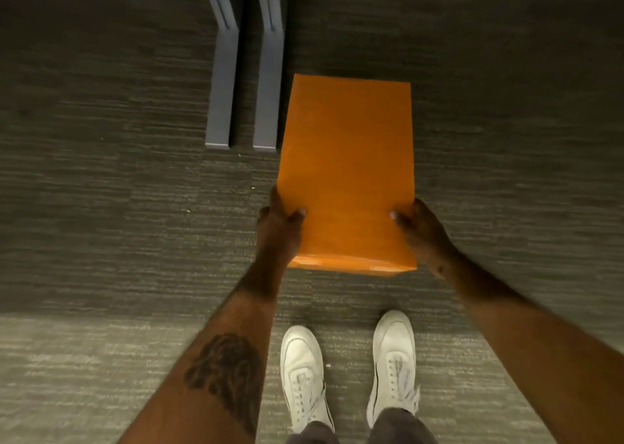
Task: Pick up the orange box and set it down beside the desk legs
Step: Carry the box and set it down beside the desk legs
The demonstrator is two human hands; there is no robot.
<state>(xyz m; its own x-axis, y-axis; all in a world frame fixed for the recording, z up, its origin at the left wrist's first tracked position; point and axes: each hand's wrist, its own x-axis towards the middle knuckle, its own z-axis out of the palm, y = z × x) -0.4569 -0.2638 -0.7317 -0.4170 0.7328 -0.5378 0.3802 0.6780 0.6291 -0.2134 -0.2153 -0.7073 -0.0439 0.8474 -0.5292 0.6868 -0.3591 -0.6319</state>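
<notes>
A: Head view, looking straight down. Where is the orange box (pixel 346 173)?

B: Middle of the frame, a little right of centre. It is held long-side away from the person, its far end reaching up toward the upper middle. Just to its left stand the two grey desk legs (pixel 244 89), running from the top edge down to about mid-height. The box's left edge sits right beside the nearer leg; whether they touch I cannot tell.

A: And the grip?

B: Both hands are on the near end. The left hand (pixel 278 229) clasps the left side, thumb laid on top and the other fingers tucked out of sight below. The right hand (pixel 420 229) mirrors it on the right side, thumb on the top face. So each grip is pinching the box between thumb and hidden fingers.

A: Is it down on the carpet (pixel 101 173) yet?

B: Hard to say. The near edge shows its front face, with a dark shadow beneath it, and the fingers appear wrapped under, which suggests it is raised or only just landing. I judge it low but not released.

A: So how far along?

B: The pick-up is done and the box has been brought alongside the legs, the right spot. What is left, by my reading, is settling it flat on the carpet and drawing both hands away. The white shoes (pixel 351 366) at lower centre stand well clear of it.
</notes>
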